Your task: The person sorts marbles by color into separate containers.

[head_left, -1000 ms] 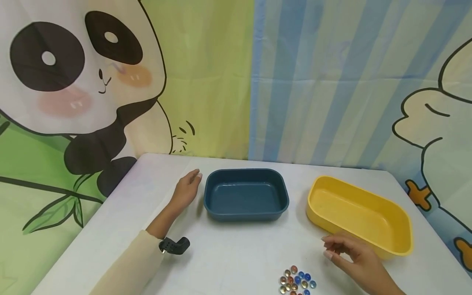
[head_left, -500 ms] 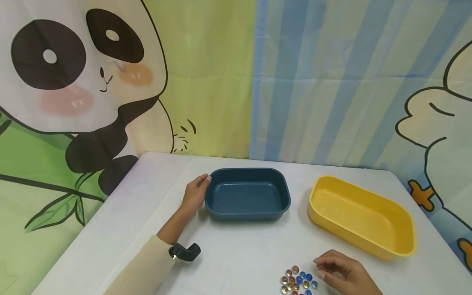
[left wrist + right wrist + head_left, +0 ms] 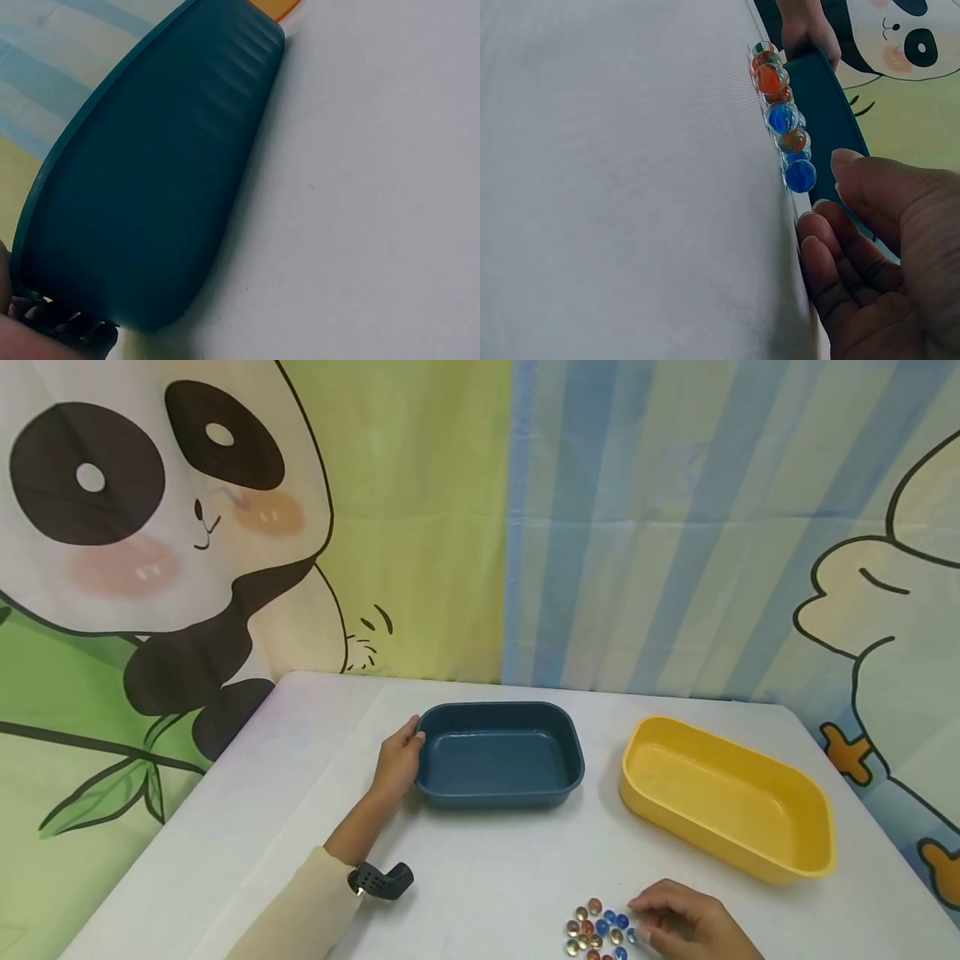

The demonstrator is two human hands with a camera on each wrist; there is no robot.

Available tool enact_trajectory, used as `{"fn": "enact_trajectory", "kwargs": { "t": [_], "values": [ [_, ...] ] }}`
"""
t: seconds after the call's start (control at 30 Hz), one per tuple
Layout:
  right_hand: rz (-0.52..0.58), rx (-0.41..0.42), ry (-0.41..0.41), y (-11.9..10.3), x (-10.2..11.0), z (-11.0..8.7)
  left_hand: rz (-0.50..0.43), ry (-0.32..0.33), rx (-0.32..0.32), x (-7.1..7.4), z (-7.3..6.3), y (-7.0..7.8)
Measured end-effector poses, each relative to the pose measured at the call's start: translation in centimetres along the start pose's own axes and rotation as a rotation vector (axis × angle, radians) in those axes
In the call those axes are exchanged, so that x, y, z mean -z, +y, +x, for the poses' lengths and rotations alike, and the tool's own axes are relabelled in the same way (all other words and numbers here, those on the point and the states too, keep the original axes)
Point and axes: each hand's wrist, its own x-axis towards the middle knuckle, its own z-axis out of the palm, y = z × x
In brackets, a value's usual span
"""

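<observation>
Left hand (image 3: 397, 764): grips blue box (image 3: 498, 799)
Right hand (image 3: 690, 920): loosely curled, empty
Marbles (image 3: 602, 927): nearer than blue box; fingertip bump might scatter them

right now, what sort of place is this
Probably an indoor play corner or staged tabletop, though I can't be sure: a cartoon panda backdrop is behind a white table bearing marbles and a blue tray.

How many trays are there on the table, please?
2: the blue tray, held at its left end by the left hand, and the yellow tray, to the right of it.
</observation>
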Motion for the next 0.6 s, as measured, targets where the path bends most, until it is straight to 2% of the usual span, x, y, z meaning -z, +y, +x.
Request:
{"fn": "enact_trajectory", "kwargs": {
  "t": [0.13, 0.27, 0.6],
  "values": [
    [-0.003, -0.022, 0.001, -0.11, -0.16, 0.04, 0.015, -0.003, -0.008, -0.05, -0.07, -0.18],
    [-0.018, 0.010, -0.017, -0.13, -0.25, 0.14, 0.025, -0.008, -0.008, -0.17, -0.06, -0.26],
    [-0.032, -0.033, -0.043, -0.24, -0.02, 0.14, -0.038, -0.015, 0.001, -0.73, -0.06, -0.58]
  ]
}}
